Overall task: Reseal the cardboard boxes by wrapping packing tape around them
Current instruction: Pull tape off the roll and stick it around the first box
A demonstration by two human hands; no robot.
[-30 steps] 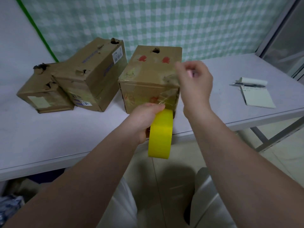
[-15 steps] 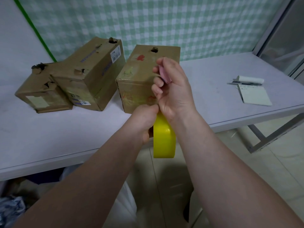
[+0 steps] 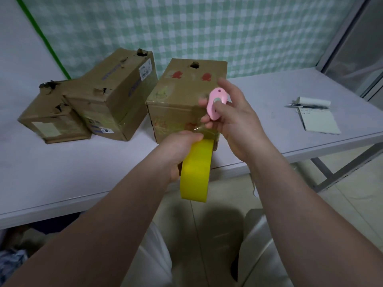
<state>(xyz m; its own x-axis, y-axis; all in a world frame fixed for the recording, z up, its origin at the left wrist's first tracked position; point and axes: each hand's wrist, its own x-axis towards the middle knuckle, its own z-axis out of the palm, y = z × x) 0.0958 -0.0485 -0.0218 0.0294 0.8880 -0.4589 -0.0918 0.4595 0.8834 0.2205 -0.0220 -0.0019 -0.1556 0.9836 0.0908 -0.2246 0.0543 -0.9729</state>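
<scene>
Table (image 3: 62, 172), left hand (image 3: 178, 150) gripping tape (image 3: 195, 175), right hand (image 3: 234, 121) cutter (image 3: 216, 103)

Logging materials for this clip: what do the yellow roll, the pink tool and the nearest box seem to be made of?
Yellow roll: glossy plastic tape, judging by its smooth sheen. Pink tool in the right hand: probably moulded plastic, smooth, rounded, one hole. Nearest box: dull brown cardboard, torn at a top hole, partly under shiny clear tape.
</scene>
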